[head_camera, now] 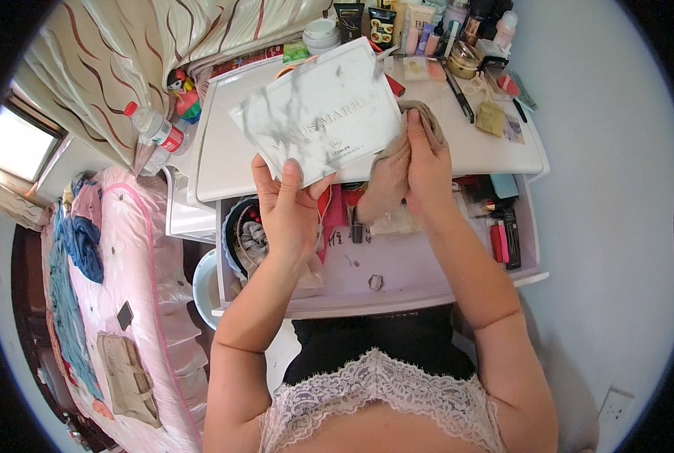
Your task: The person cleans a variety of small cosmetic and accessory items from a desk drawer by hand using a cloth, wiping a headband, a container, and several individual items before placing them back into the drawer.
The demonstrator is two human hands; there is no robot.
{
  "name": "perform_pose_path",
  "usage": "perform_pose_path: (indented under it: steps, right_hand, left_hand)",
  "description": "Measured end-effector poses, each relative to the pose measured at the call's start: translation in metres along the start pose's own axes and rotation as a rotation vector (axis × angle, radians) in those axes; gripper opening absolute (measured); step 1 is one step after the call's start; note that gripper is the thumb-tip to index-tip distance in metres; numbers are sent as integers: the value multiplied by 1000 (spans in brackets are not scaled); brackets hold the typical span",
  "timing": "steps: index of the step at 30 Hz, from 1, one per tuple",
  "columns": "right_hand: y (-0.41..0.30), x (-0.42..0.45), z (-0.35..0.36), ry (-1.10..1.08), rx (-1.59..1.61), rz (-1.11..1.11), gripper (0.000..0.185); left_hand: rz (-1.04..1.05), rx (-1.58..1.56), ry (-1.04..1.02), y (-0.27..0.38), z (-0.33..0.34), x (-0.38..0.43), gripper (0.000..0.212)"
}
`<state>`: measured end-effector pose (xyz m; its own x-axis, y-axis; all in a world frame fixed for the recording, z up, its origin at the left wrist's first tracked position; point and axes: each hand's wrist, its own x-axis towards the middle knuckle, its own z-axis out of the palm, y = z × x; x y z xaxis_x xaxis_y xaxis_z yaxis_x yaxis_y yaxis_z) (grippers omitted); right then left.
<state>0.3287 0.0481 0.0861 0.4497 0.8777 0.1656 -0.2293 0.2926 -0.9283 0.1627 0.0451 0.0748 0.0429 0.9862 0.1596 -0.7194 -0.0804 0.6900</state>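
My left hand (289,209) grips the lower edge of a flat eyeshadow palette (325,107) with a white and grey marbled cover that bears writing. The palette is tilted above the front of the white dressing table (229,153). In my right hand (430,170) is a folded beige-brown cloth (391,175), touching or close against the palette's right edge; which of the two I cannot tell. Below both hands a drawer (393,283) is pulled out. It holds hair bands and a grey scrunchie (254,236) at left, a dark small tube (357,231) in the middle, and cosmetics boxes (507,238) at right.
Cosmetic tubes and bottles (422,28) crowd the table's back. A black pencil (460,93) and a yellowish sponge (490,119) lie at right. A plastic bottle (158,129) and a doll figure (185,96) stand at left. Beyond are a light-blue basin (205,289) and a pink bed (127,238).
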Motion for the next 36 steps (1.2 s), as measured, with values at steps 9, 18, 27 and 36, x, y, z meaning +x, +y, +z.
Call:
perform_pose_path:
  steps: [9,18,27,36]
  right_hand:
    - [1,-17,4,68,582,360,30]
    - [-12,-1,-21,267,225,205,30]
    - [-19,6,-5,87,-689,-638,22]
    - [6,-22,27,-294,-819,-856,26]
  left_hand:
    - [-28,-37,-39,-4,-6,3,31]
    - [-27,-31,-66,0,-3,2,31]
    - [-53,102,-75,-10,3,-8,32]
    - [-62,107,-52,-16,-4,-7,31]
